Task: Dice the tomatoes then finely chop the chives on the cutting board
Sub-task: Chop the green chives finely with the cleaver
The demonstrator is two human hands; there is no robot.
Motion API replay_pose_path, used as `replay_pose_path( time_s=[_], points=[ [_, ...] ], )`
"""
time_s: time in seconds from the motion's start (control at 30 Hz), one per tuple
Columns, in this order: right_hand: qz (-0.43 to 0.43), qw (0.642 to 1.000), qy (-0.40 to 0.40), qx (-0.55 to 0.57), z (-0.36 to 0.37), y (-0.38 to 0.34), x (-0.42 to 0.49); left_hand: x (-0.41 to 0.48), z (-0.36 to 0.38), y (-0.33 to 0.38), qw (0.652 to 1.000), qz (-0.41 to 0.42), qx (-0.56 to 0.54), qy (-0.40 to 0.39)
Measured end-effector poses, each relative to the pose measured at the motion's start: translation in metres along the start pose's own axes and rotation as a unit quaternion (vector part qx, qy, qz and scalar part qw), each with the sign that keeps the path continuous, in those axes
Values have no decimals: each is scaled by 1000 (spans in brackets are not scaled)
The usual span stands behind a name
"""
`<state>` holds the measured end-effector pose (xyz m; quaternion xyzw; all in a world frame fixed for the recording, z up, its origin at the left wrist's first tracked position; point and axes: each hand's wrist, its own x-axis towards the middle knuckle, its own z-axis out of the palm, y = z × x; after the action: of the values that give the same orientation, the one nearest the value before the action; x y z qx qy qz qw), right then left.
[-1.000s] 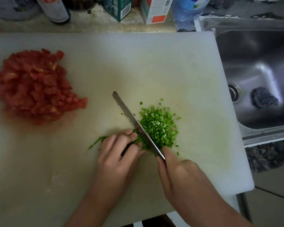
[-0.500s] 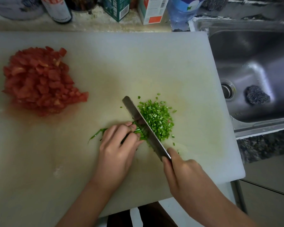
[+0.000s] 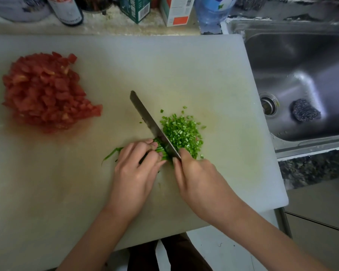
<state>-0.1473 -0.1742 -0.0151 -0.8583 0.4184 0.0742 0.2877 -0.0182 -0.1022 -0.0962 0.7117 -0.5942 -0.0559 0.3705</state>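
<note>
1. Diced tomatoes [image 3: 45, 90] sit heaped far left on the cutting board [image 3: 204, 75]; I judge chive chopping is in hand.
2. My left hand [image 3: 134, 169] pins the chive bundle [image 3: 160, 149] with curled fingers; my right hand [image 3: 196, 178] grips the knife [image 3: 149, 122], blade across it.
3. Next: slide the left fingertips leftward.

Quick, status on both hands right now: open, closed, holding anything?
Left hand: closed, fingers curled over the uncut chives, holding them down.
Right hand: closed, gripping the knife, blade set against the chives.
</note>
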Motion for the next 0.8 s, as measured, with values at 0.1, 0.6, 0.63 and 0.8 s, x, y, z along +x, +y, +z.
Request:
replay_pose_path(
  time_s=[0.1, 0.6, 0.63, 0.8],
  points=[
    [2, 1000, -9, 4, 3, 2, -6, -1, -1, 0, 1000, 1, -4, -4],
    [21, 997, 25, 74, 4, 14, -23, -1, -2, -2, 1000, 15, 2, 3],
    [26, 996, 23, 81, 1, 17, -24, -1, -2, -2, 1000, 16, 1, 5],
    [19, 995, 35, 90, -4, 19, -15, -5, -4, -2, 1000, 24, 13, 5]
  ],
)
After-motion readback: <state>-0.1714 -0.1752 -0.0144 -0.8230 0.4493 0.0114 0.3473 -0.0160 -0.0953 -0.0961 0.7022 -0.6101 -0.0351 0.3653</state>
